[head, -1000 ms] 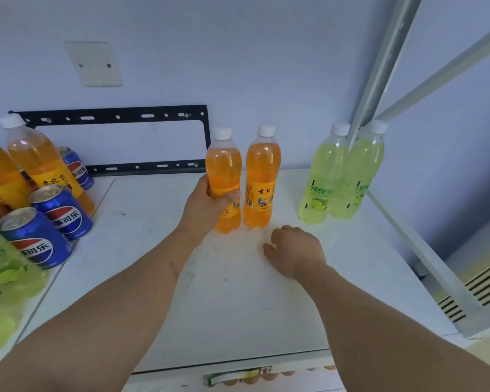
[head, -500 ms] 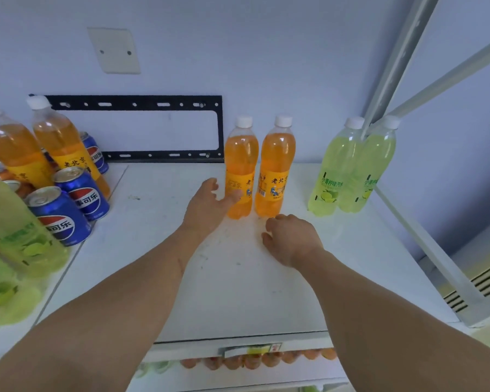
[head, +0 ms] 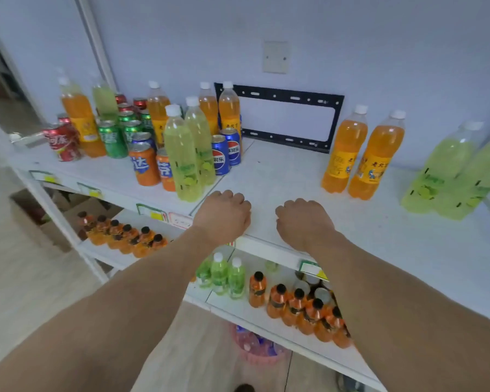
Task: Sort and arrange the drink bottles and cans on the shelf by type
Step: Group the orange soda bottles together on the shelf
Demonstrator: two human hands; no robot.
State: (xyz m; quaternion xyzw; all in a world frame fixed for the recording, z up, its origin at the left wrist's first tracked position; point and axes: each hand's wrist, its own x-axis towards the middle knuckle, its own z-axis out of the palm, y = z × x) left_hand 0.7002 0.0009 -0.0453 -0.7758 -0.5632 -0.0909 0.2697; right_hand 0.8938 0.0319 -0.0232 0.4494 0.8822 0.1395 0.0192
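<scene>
Bottles and cans: a mixed cluster of orange bottles (head: 79,117), green bottles (head: 181,154), red cans (head: 63,142), green cans (head: 111,138), orange cans (head: 143,165) and blue cans (head: 219,158) crowds the left end of the shelf (head: 280,176).
Sorted pairs: two orange bottles (head: 361,157) stand toward the right, back from the front edge; two green bottles (head: 450,176) at the far right end.
Left hand (head: 224,215): fingers curled, empty, resting at the shelf's front edge.
Right hand (head: 303,222): fingers curled, empty, just beside the left.

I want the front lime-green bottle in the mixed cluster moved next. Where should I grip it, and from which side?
Grip the front lime-green bottle around its mid-body, coming from the front right. It stands upright at the shelf edge, with an orange can on its left and another green bottle behind.
</scene>
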